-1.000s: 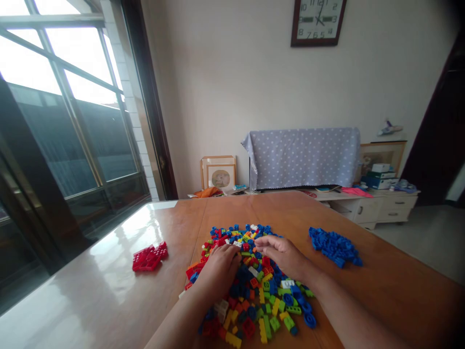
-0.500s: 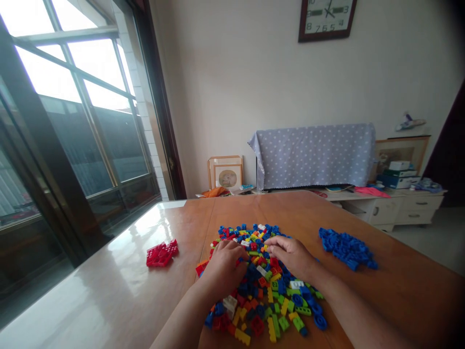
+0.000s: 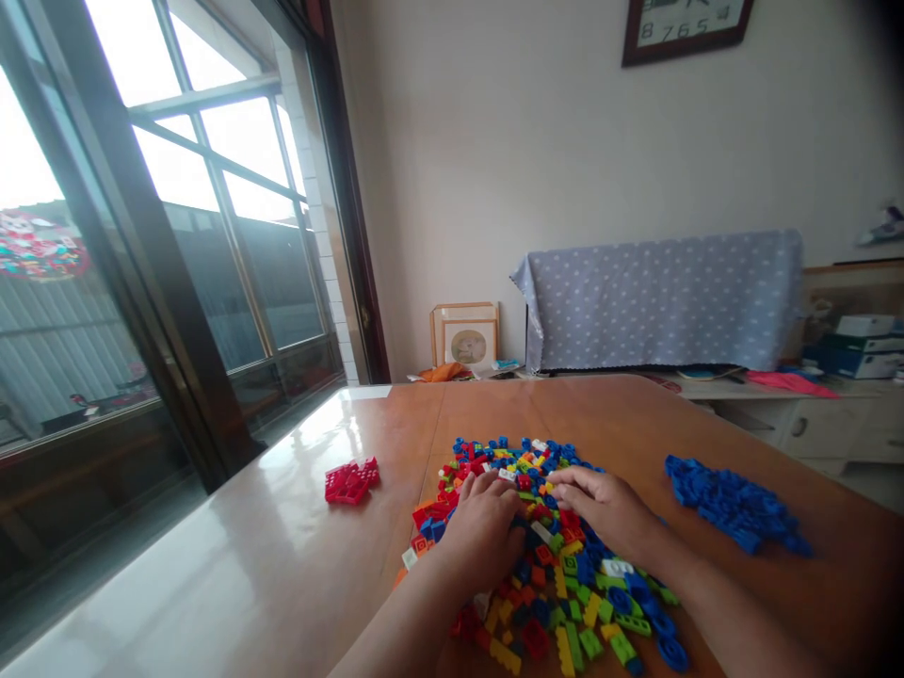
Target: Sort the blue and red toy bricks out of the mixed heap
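A mixed pile of red, blue, green, yellow and white toy bricks [image 3: 557, 584] lies on the wooden table [image 3: 282, 565] in front of me. My left hand [image 3: 486, 529] rests palm down on the pile's left middle, fingers curled into the bricks. My right hand [image 3: 605, 508] lies on the pile just to the right, fingers bent and touching bricks near the far part. Whether either hand grips a brick is hidden. A small heap of red bricks [image 3: 351, 481] sits apart at the left. A heap of blue bricks [image 3: 734, 501] sits apart at the right.
A large window with a dark frame [image 3: 176, 311] runs along the left. Behind the table stand a low white cabinet [image 3: 812, 424], something draped in a dotted grey cloth [image 3: 656, 301], picture frames [image 3: 466, 339] on the floor and a wall clock [image 3: 685, 28].
My view has swung to the left, so everything has shifted right in the picture. Both hands stay on the mixed pile, with the fingers shuffling slightly among the bricks.
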Demonstrator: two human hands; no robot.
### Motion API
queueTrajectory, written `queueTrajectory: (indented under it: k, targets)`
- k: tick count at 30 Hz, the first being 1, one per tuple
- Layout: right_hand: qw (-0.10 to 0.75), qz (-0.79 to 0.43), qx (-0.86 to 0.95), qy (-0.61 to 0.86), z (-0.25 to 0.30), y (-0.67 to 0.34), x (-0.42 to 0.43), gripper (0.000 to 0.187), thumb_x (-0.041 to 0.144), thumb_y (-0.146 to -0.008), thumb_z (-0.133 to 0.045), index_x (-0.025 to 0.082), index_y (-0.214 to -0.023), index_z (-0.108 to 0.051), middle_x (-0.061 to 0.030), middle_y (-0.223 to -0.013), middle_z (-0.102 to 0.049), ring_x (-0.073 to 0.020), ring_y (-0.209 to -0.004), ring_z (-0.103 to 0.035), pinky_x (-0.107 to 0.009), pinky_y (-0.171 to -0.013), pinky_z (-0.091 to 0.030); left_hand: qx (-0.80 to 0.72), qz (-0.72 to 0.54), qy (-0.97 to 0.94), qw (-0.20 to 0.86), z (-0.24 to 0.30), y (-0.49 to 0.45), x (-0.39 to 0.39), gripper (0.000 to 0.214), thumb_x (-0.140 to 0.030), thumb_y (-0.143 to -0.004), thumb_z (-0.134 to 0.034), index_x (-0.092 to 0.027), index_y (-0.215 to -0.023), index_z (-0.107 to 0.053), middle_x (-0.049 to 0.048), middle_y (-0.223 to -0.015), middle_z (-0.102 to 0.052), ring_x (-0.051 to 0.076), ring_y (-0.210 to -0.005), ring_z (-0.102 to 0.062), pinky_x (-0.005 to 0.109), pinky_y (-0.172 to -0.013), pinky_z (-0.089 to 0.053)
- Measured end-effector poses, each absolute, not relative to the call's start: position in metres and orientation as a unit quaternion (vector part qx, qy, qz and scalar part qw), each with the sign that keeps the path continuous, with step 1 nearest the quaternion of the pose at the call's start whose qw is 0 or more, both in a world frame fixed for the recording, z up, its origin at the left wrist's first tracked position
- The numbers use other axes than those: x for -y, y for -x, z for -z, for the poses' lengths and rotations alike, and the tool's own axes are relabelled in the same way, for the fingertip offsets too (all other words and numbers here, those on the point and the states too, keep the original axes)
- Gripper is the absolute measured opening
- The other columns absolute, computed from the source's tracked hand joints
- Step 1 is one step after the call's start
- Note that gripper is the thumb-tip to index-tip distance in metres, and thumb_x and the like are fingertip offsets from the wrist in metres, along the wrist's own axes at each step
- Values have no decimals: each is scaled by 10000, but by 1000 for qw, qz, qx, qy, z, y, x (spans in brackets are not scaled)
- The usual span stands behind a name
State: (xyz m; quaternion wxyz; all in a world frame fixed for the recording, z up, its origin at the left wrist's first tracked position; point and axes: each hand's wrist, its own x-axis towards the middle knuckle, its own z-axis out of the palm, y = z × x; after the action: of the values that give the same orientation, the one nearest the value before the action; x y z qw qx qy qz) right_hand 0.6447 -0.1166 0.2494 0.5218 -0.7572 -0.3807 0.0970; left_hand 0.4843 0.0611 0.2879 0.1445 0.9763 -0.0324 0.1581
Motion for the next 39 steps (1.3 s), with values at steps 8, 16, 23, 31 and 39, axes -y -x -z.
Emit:
queueTrajectory:
  k: [8, 16, 23, 31, 39]
  targets:
    - [508, -96, 377, 768, -247, -648, 117, 376, 466, -896, -546, 230, -1126, -727, -66, -955, -766, -277, -939, -731, -387, -843, -578, 41, -181, -973, 135, -288, -483, -60, 85, -242, -858, -601, -258, -925, -652, 52, -1090, -672, 300, -1233, -478, 514, -1133, -308]
    - [504, -75, 372, 776, -261, -638, 117, 379, 440, -892, -552, 233, -1153, -734, -31, -926, -771, -239, -856, -718, -326, -744, -556, 24, -198, -962, 187, -295, -487, -60, 105, -223, -909, -504, -235, -882, -605, 59, -979, -667, 252, -1030, -562, 383, -930, -441]
    - [504, -90, 430, 743, -283, -614, 118, 322, 380, -864, -636, 222, -1124, -740, -24, -944, -760, -207, -846, -682, -286, -744, -531, 23, -206, -932, 298, -294, -491, -53, 149, -271, -960, -478, -234, -901, -610, 17, -883, -665, 186, -845, -589, 275, -763, -445]
    - [482, -87, 451, 746, -294, -603, 120, 270, 285, -829, -658, 247, -1077, -758, 9, -851, -739, -151, -720, -640, -222, -632, -477, 15, -204, -871, 446, -283, -505, -48, 271, -445, -971, -511, -205, -913, -622, 5, -856, -674, 164, -799, -601, 245, -722, -468]
    - [417, 44, 302, 856, -283, -680, 163, 324, 175, -786, -571, 219, -1050, -756, -14, -977, -776, -169, -855, -696, -240, -765, -516, -21, -241, -894, 377, -286, -501, -62, 266, -475, -971, -499, -250, -998, -638, -4, -934, -713, 184, -876, -655, 276, -800, -491]
